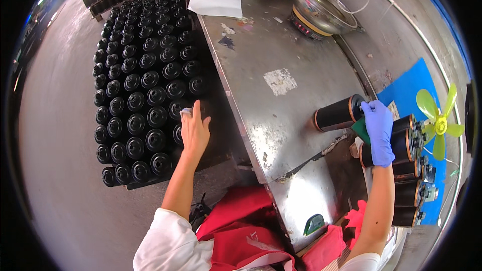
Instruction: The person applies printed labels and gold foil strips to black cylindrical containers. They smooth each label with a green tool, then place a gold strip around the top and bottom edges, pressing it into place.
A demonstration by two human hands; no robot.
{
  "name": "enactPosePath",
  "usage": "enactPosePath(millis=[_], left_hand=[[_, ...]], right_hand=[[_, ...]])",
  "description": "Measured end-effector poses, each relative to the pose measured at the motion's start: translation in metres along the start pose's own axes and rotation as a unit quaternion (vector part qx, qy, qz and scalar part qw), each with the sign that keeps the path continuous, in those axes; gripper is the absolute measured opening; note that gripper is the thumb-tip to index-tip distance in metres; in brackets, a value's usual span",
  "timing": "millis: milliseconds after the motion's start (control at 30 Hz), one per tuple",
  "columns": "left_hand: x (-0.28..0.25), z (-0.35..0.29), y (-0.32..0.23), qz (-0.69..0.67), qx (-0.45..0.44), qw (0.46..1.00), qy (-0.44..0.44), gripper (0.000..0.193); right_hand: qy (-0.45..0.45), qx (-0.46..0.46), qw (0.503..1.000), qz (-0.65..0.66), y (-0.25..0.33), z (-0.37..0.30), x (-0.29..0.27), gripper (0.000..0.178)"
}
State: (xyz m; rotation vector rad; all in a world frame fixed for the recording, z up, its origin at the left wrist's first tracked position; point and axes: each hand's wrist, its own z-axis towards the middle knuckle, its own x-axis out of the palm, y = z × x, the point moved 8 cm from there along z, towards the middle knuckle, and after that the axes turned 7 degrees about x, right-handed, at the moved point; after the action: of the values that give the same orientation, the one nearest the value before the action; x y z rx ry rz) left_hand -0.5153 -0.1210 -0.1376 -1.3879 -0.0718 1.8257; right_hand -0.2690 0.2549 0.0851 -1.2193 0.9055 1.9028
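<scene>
My right hand [377, 131], in a thin purple-blue glove, closes round the top of a black bottle [334, 114] with copper-coloured rims. The bottle's base is at the steel table [251, 70]; whether it rests there is unclear. A green cloth [361, 129] shows beneath the glove, and I cannot tell if the hand grips it too. Bare, my left hand [195, 131] has its fingers apart beside the rows of black bottles [135, 101] on the left. Something small and white wraps one of its fingers. It appears to hold nothing.
More copper-rimmed bottles [405, 168] crowd the right, near a green-bladed fan [440, 124] and a blue sheet [416, 83]. At the far end stand a metal bowl [321, 2] on a round base and a white paper [215, 5]. Red cloth [325, 253] lies near me.
</scene>
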Motion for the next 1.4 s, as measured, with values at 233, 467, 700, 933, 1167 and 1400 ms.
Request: enactPosePath(millis=[233, 467, 700, 933, 1167, 1400], left_hand=[[0.064, 0.016, 0.041, 0.065, -0.028, 0.992, 0.102, 0.033], [0.021, -0.023, -0.009, 0.023, 0.072, 0.996, 0.052, 0.025], [-0.147, -0.039, -0.122, -0.159, 0.250, 0.954, 0.038, 0.015], [-0.207, -0.097, -0.313, -0.510, 0.559, 0.613, 0.226, 0.016], [-0.157, -0.211, -0.517, -0.575, 0.581, 0.365, 0.446, 0.019], [-0.031, -0.270, -0.573, -0.485, 0.401, 0.520, 0.577, 0.022]], right_hand=[[0.034, 0.012, 0.999, -0.004, 0.009, 0.001, 0.014, 0.030], [0.051, -0.020, 0.993, 0.102, 0.028, -0.076, -0.041, 0.030], [0.196, 0.096, 0.929, 0.298, -0.037, -0.203, -0.087, 0.036], [0.267, 0.160, 0.836, 0.452, -0.116, -0.348, -0.080, 0.064], [0.161, 0.223, 0.782, 0.560, -0.184, -0.440, -0.111, 0.072], [0.042, 0.395, 0.719, 0.571, -0.265, -0.469, -0.066, 0.039]])
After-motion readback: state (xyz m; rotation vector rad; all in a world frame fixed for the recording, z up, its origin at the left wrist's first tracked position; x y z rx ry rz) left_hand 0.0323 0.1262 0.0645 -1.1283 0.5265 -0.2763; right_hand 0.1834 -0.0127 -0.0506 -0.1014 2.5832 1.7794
